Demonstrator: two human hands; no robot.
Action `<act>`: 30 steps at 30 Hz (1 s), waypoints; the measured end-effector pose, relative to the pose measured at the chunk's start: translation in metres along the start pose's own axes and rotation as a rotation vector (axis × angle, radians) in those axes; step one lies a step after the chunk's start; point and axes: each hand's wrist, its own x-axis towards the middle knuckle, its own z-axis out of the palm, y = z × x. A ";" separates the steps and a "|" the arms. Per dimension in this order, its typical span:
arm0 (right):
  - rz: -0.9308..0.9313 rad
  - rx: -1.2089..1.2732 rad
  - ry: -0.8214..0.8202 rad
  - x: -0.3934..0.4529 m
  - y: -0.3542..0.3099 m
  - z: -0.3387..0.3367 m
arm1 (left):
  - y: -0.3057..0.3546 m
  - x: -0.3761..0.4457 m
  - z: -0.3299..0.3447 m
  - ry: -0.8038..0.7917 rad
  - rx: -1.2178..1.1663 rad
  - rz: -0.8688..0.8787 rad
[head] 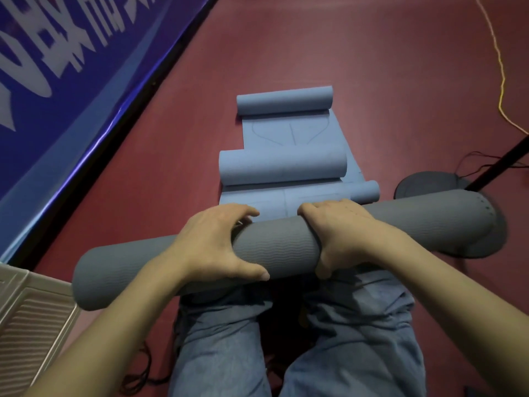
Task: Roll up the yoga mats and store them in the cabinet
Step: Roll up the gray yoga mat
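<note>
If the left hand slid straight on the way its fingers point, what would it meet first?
Probably the flat blue mat just past the grey roll that the left hand holds; beyond it, a blue roll. Depth is unclear.

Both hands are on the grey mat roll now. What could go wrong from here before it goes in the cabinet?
The grey mat is held only near its middle by the left hand and right hand, so the long free ends could sag or loosen. The blue mats lie half-unrolled just ahead on the floor; the roll could catch them.

Grey wavy-ribbed mat [274, 250], blue mats [283, 167], maroon floor [357, 53]
</note>
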 end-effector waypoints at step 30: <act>-0.014 0.073 0.011 -0.044 -0.018 -0.007 | 0.032 -0.041 0.007 -0.059 0.549 0.036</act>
